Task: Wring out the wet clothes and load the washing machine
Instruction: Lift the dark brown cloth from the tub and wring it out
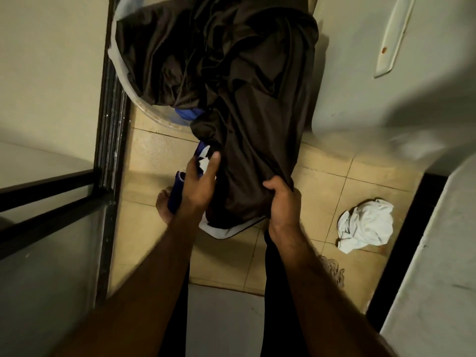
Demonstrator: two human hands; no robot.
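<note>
Stands before tub (154, 115), garment (231, 86) draped from inside it down to left hand (198, 184) and right hand (283, 204), foot (163, 202) on floor (360, 176) left of these, crumpled cloth (365, 225) on floor right.

No text to read in your view.
You will find no word, brand, number or sign that can be made out here. The dark cloth (244, 112) is plain, and the white shapes on the blue garment (203, 157) by your left hand (198, 186) are too hidden and blurred to tell whether they are letters.
</note>
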